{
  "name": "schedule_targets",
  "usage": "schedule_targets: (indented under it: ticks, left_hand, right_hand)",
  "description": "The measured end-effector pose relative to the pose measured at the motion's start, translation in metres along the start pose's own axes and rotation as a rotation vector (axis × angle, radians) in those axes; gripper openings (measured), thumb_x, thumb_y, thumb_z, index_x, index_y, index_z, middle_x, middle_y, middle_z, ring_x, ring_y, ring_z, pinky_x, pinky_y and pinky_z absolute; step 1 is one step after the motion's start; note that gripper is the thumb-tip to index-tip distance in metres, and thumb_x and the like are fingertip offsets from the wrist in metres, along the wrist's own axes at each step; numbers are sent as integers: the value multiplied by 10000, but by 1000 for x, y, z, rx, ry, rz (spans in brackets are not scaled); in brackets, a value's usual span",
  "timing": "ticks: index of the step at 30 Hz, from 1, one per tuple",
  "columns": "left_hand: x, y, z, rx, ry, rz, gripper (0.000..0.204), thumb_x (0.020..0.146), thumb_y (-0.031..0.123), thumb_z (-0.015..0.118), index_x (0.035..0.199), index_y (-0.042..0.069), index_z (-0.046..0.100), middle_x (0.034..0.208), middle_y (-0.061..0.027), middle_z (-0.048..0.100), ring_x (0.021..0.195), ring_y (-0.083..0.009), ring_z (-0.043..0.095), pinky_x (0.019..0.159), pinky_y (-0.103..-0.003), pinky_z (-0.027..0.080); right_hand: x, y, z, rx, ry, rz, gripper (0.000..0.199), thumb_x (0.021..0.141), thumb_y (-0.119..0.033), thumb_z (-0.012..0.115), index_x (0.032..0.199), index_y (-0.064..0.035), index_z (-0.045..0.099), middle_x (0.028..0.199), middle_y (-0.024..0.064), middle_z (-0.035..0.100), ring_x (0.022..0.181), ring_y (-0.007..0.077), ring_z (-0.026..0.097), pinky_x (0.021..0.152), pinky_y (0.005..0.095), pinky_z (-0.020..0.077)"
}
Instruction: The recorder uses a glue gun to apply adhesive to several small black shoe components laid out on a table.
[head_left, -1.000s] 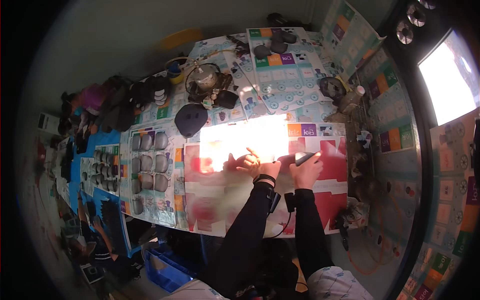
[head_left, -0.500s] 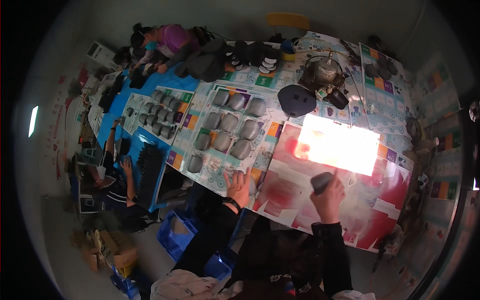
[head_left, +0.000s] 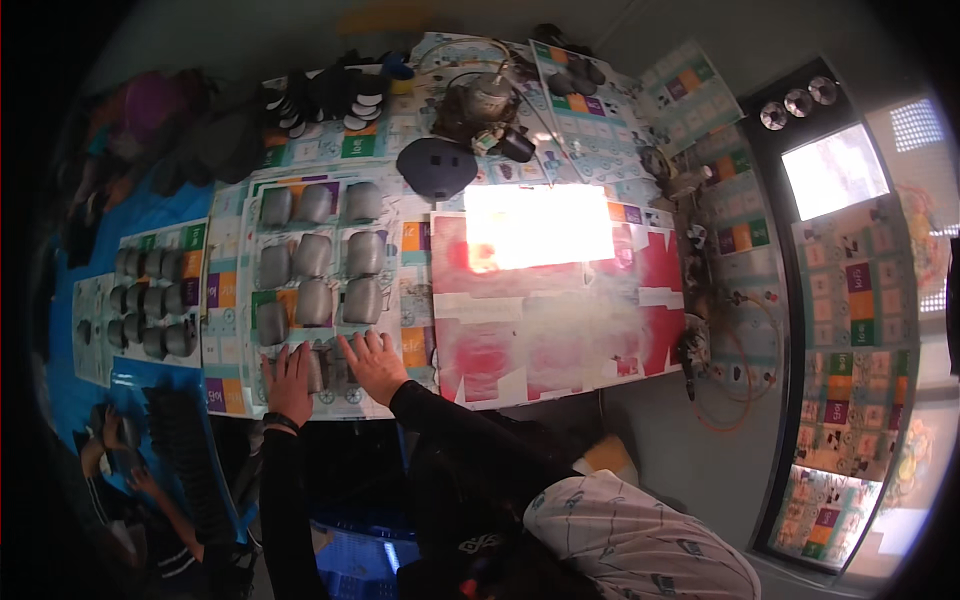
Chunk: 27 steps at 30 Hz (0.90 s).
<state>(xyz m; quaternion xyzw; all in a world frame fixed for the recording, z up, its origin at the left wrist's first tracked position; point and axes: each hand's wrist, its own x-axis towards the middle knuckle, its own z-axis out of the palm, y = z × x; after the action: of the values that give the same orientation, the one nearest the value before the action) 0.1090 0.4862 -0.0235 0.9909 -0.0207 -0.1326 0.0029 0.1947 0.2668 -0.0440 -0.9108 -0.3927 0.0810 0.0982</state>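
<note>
My left hand and my right hand lie flat, fingers spread, on the near edge of a printed sheet. Rows of grey moulded shells sit on that sheet. One grey shell lies between my two hands, touching both; neither hand is closed around it. Both arms wear black sleeves.
A red and white board with a bright glare lies to the right. A dark dome-shaped part and a round device with cables sit behind. More grey shells lie on the blue surface at left. A blue crate stands below.
My view swung right. Both hands moved from the red board to the sheet of grey shells. The dark piece my right hand held half a second ago is no longer in it.
</note>
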Motion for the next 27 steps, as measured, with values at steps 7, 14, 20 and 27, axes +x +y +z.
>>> schedule_targets:
  ticks: [7,14,20,27]
  left_hand:
    - [-3,6,9,-371,115,-49,1085,727,208,840,1603,90,210,1564,-138,356,1472,-351,309,1219,-654,123]
    - [-4,42,-2,-770,604,-152,564,906,106,675,1432,23,489,1310,-195,568,1208,-374,546,1033,-482,424]
    - [-39,117,15,-1072,630,-191,301,985,43,585,1278,-22,604,1055,-137,665,973,-264,648,914,-382,502]
    - [-61,206,30,-1237,355,-131,251,961,34,619,1207,-8,634,945,-79,666,871,-180,634,826,-316,511]
  right_hand:
    - [-19,9,-37,13,-5,-41,989,774,-373,797,1570,-51,305,1465,205,452,1372,380,419,1107,551,344]
    - [-83,48,-85,188,46,20,697,791,-328,765,1380,-39,530,1373,177,519,1366,364,408,1103,508,357]
    - [-228,157,-142,250,-7,298,352,857,-245,706,1137,-38,656,1157,161,645,1163,344,583,980,447,474]
    - [-445,241,-188,159,70,954,284,837,-258,725,1046,-68,689,980,152,707,976,369,670,830,479,537]
